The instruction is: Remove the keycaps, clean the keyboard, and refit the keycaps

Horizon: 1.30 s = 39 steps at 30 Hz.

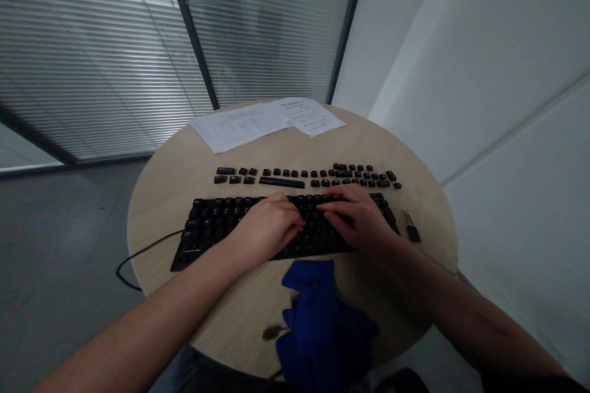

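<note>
A black keyboard [216, 221] lies across the round table, with keycaps off part of its middle and right side. My left hand [271, 221] rests over its middle, fingers curled together with their tips down at the keys; whatever they may hold is hidden. Just to the right, my right hand [357, 215] reaches over the keyboard with fingers apart, the tips at the upper keys. Behind the keyboard, loose black keycaps [234, 180] are laid out in rows, among them a long spacebar [281, 182].
Paper sheets [249, 126] lie at the table's far edge. A small black-handled wire tool [412, 232] is right of the keyboard. A blue cloth [318, 325] lies at the near edge beside a small dark oval item [271, 333]. The keyboard cable [138, 252] loops over the left edge.
</note>
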{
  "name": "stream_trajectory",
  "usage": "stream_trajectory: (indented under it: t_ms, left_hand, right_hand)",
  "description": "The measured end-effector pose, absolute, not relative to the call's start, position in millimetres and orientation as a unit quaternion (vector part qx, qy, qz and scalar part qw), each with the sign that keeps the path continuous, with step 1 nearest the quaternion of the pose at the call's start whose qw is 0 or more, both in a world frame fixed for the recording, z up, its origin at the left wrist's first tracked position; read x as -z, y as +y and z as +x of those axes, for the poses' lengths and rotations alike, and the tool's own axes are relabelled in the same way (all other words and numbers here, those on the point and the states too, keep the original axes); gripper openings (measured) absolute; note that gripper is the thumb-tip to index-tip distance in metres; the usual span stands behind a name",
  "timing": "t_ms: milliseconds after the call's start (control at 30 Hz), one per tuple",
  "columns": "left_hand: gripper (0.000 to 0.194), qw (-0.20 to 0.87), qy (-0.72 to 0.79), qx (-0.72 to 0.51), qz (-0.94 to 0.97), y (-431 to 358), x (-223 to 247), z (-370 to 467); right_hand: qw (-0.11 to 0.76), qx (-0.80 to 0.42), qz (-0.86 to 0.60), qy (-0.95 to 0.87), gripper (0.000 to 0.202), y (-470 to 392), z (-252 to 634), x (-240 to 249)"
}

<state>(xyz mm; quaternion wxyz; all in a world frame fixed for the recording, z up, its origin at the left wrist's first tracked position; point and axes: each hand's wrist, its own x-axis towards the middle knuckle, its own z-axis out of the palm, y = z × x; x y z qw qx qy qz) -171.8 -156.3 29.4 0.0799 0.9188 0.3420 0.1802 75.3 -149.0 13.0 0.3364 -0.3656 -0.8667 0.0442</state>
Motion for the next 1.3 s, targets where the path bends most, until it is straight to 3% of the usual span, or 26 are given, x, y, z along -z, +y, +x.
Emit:
stream_trajectory:
  t_ms: [100, 200, 533, 800, 1300]
  left_hand:
    - [0.011, 0.077, 0.337, -0.186, 0.920, -155.9, -27.4, -173.0]
    - [0.011, 0.062, 0.334, -0.185, 0.922, -156.6, -26.4, -173.8]
    - [0.009, 0.085, 0.342, -0.189, 0.916, -157.0, -30.4, -174.7]
    - [0.009, 0.037, 0.353, -0.186, 0.916, -157.3, -30.0, -174.2]
    - [0.010, 0.082, 0.347, -0.163, 0.920, -156.8, -32.6, -173.7]
  right_hand:
    - [0.445, -0.020, -0.422, -0.790, 0.027, -139.8, 86.8, -15.7]
    - [0.474, -0.003, -0.419, -0.774, 0.025, -134.7, 92.4, -15.3]
    - [0.465, -0.028, -0.390, -0.794, 0.025, -138.0, 88.5, -17.5]
    - [0.466, -0.040, -0.375, -0.800, 0.024, -140.2, 89.8, -19.1]
    - [0.443, -0.071, -0.365, -0.816, 0.022, -140.2, 92.5, -23.0]
